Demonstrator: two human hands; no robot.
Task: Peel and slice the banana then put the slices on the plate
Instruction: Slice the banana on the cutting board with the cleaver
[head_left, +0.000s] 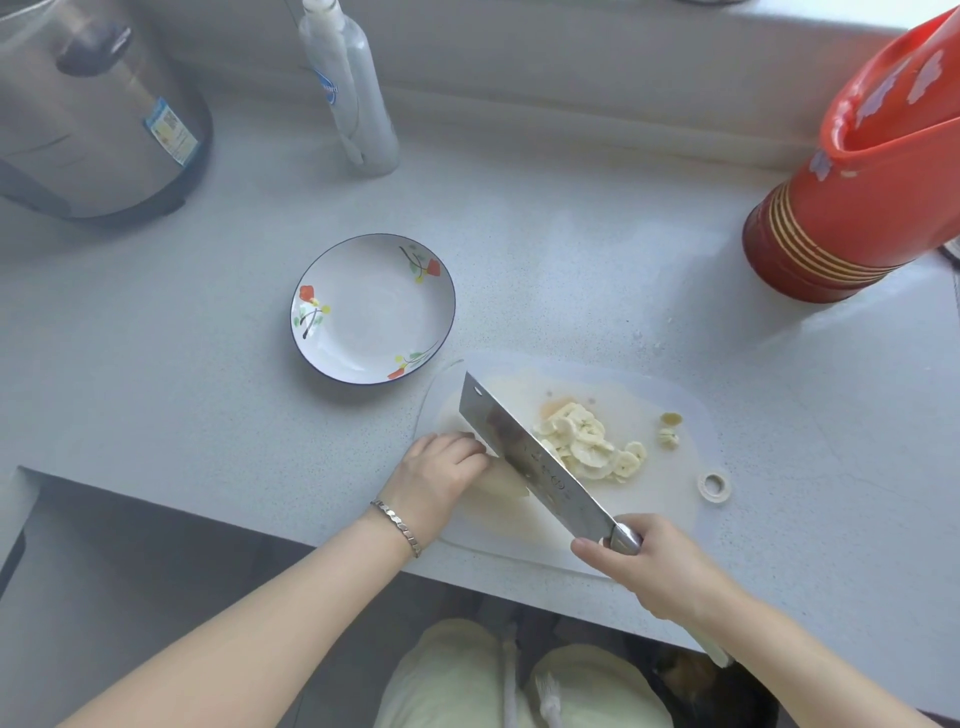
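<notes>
A pale peeled banana piece (506, 480) lies on the translucent white cutting board (670, 395). My left hand (439, 475) presses down on its left part. My right hand (644, 561) grips the handle of a steel cleaver (524, 452), whose blade stands across the banana just right of my left fingers. A heap of cut banana slices (587, 441) lies to the right of the blade, with two small end bits (669, 428) further right. The white flowered plate (358, 332) with a dark rim sits empty to the upper left of the board.
A clear bottle (353, 98) and a metal cooker (88, 119) stand at the back left. A red jug (862, 182) stands at the right. A small white ring (713, 486) lies on the board's right part. The counter edge runs just under my wrists.
</notes>
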